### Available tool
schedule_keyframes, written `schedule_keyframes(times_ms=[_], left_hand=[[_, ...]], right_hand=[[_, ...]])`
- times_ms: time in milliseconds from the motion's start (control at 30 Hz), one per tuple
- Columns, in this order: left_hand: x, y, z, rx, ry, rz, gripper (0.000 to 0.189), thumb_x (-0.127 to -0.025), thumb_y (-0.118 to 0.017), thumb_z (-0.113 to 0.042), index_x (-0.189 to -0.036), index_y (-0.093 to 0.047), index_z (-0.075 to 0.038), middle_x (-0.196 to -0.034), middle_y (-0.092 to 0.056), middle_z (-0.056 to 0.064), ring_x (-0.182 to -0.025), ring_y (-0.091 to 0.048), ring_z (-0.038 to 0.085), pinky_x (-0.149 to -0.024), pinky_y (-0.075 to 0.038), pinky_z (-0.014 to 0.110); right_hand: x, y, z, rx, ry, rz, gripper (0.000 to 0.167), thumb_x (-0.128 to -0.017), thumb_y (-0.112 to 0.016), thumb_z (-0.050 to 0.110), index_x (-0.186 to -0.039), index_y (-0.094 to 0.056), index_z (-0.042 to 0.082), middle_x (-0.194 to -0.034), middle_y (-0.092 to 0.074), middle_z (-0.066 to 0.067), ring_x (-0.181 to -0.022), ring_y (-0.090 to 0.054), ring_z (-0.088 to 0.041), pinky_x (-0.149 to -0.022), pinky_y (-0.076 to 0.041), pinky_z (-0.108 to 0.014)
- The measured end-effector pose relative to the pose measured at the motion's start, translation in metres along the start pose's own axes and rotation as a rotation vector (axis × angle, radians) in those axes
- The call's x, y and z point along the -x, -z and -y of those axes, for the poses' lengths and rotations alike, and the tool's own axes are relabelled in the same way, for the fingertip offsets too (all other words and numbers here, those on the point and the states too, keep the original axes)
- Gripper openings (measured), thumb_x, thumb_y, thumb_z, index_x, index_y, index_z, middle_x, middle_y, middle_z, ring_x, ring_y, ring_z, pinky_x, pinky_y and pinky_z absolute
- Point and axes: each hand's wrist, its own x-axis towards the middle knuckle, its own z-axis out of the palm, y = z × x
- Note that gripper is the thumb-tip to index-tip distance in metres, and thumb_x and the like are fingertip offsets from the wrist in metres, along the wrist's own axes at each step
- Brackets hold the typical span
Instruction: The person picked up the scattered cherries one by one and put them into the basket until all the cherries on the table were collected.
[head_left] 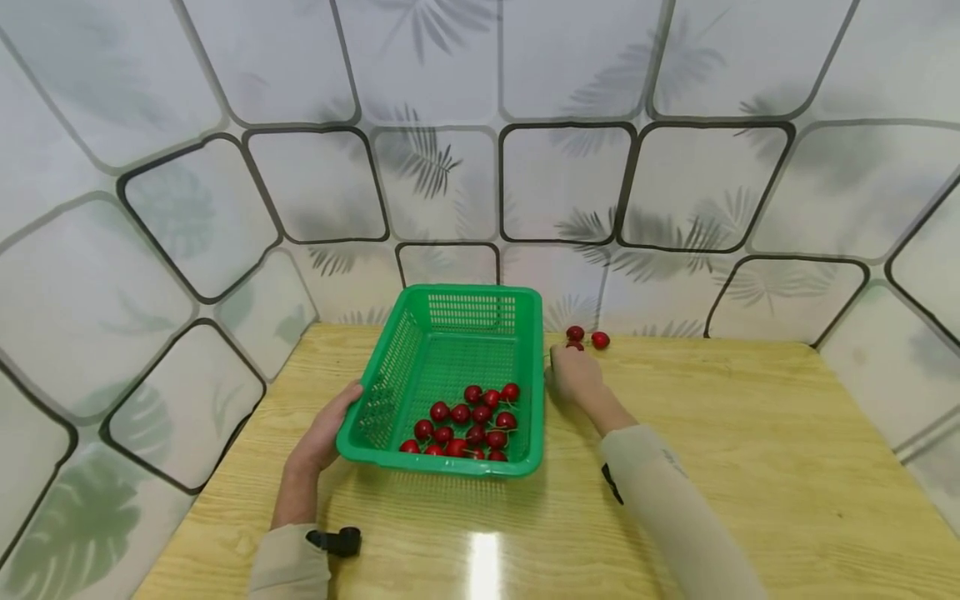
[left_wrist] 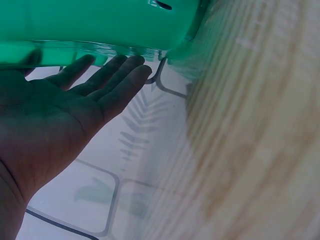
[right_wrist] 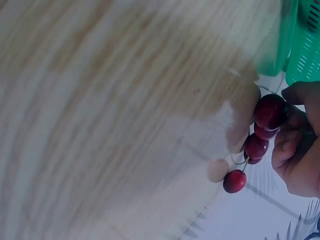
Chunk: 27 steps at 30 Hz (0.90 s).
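Note:
A green plastic basket (head_left: 531,375) with slotted sides stands on the table, red cherries (head_left: 460,413) gathered in its near half. Against its left side rests my left hand (head_left: 327,429); in the left wrist view the fingers (left_wrist: 117,92) are straight and touch the green wall from outside. My right hand (head_left: 579,379) is low over the table, just right of the basket. Its thumb and curled fingers pinch a dark red cherry (right_wrist: 270,111) in the right wrist view. Several loose cherries (right_wrist: 235,181) lie close beyond that hand, some partly hidden behind the pinched one.
The pale wooden table (head_left: 750,467) extends to the right and toward me. A patterned wall covering (head_left: 570,183) rises directly behind the table's back edge and along both sides. The loose cherries lie near that back edge.

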Motion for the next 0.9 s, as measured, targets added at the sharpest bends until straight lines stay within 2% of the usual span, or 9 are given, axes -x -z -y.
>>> schedule_keyframes(times_ms=[167, 300, 367, 467, 567, 600, 733, 900], left_hand=[[0.000, 0.000, -0.001, -0.005, -0.002, 0.009, 0.068, -0.108, -0.023, -0.048, -0.158, -0.013, -0.003, -0.142, -0.035, 0.028, -0.106, -0.054, 0.016, -0.089, -0.048, 0.027], [0.000, 0.000, -0.001, -0.002, -0.011, 0.008, 0.068, -0.108, -0.024, -0.048, -0.156, -0.016, -0.001, -0.135, -0.040, 0.025, -0.103, -0.055, 0.016, -0.087, -0.049, 0.028], [-0.001, 0.000, -0.001, 0.003, -0.013, 0.006, 0.067, -0.108, -0.024, -0.048, -0.156, -0.017, -0.001, -0.133, -0.041, 0.024, -0.102, -0.055, 0.015, -0.087, -0.050, 0.028], [-0.001, 0.000, 0.001, 0.012, -0.011, 0.005, 0.066, -0.108, -0.024, -0.047, -0.155, -0.016, -0.001, -0.130, -0.043, 0.021, -0.100, -0.056, 0.015, -0.086, -0.050, 0.028], [-0.002, -0.001, 0.002, 0.017, -0.004, -0.003, 0.065, -0.109, -0.024, -0.046, -0.155, -0.017, -0.001, -0.127, -0.046, 0.017, -0.099, -0.056, 0.014, -0.086, -0.050, 0.027], [-0.002, -0.001, 0.002, 0.018, -0.001, -0.007, 0.065, -0.109, -0.024, -0.045, -0.155, -0.017, -0.001, -0.125, -0.047, 0.014, -0.099, -0.056, 0.013, -0.086, -0.050, 0.027], [-0.001, -0.001, 0.001, 0.022, 0.001, -0.014, 0.065, -0.109, -0.025, -0.046, -0.154, -0.018, 0.000, -0.120, -0.049, 0.010, -0.097, -0.056, 0.013, -0.085, -0.050, 0.027], [-0.001, -0.001, 0.001, 0.016, -0.003, -0.002, 0.065, -0.108, -0.024, -0.046, -0.154, -0.018, 0.000, -0.120, -0.049, 0.013, -0.096, -0.057, 0.014, -0.084, -0.051, 0.028]], right_hand=[[0.003, 0.006, -0.007, -0.090, -0.044, 0.001, 0.010, -0.092, -0.055, 0.011, -0.097, -0.056, 0.002, -0.088, -0.064, -0.016, -0.084, -0.065, -0.036, -0.065, -0.053, -0.049], [0.006, 0.010, -0.012, -0.141, -0.057, 0.010, 0.025, -0.092, -0.059, 0.012, -0.111, -0.053, -0.003, -0.091, -0.063, -0.018, -0.085, -0.065, -0.037, -0.067, -0.053, -0.050], [0.007, 0.012, -0.014, -0.164, -0.075, 0.017, 0.027, -0.092, -0.059, 0.013, -0.112, -0.051, -0.003, -0.091, -0.062, -0.019, -0.085, -0.064, -0.035, -0.069, -0.053, -0.050], [0.009, 0.012, -0.018, -0.197, -0.101, 0.014, 0.023, -0.091, -0.057, 0.012, -0.108, -0.052, -0.004, -0.090, -0.061, -0.019, -0.082, -0.063, -0.034, -0.070, -0.052, -0.050], [0.010, 0.012, -0.022, -0.225, -0.130, 0.013, 0.009, -0.090, -0.055, 0.010, -0.090, -0.053, 0.001, -0.081, -0.058, -0.015, -0.072, -0.056, -0.029, -0.063, -0.049, -0.044], [0.010, 0.012, -0.023, -0.227, -0.137, 0.014, 0.010, -0.090, -0.055, 0.010, -0.085, -0.053, 0.002, -0.078, -0.056, -0.013, -0.069, -0.055, -0.028, -0.060, -0.048, -0.042], [0.012, 0.014, -0.026, -0.237, -0.163, 0.026, 0.026, -0.090, -0.054, 0.011, -0.065, -0.048, 0.009, -0.065, -0.047, -0.006, -0.060, -0.047, -0.022, -0.052, -0.040, -0.033], [0.014, 0.019, -0.031, -0.246, -0.180, 0.052, 0.035, -0.092, -0.057, 0.015, -0.059, -0.044, 0.011, -0.057, -0.041, -0.001, -0.054, -0.043, -0.017, -0.048, -0.036, -0.029]])
